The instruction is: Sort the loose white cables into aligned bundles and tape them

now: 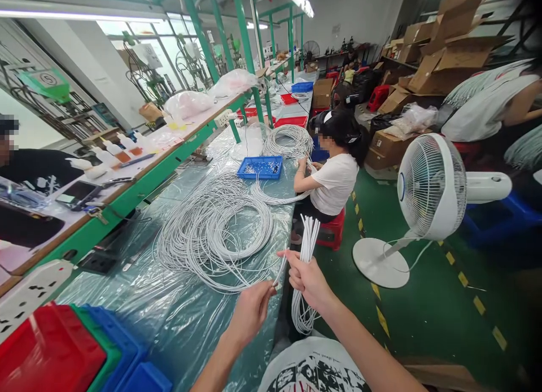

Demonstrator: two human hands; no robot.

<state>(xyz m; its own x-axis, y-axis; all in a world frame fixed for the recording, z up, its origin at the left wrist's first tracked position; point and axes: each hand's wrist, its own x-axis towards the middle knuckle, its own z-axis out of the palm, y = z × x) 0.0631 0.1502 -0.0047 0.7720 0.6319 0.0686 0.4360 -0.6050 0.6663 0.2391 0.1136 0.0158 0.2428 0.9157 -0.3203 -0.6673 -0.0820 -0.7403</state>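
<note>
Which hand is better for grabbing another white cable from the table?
Probably the left hand: it's nearer the coiled cables, pinching just a thin cable. The right hand grips a thick bundle.

White shirt (312,365), black printed graphics (318,374), bare forearms (359,331)

From my end, I have both forearms (358,332) stretched forward — left hand (252,306) pinching thumb to fingers, right hand (312,279) curled in, its index finger (291,257) pointing left.
</note>
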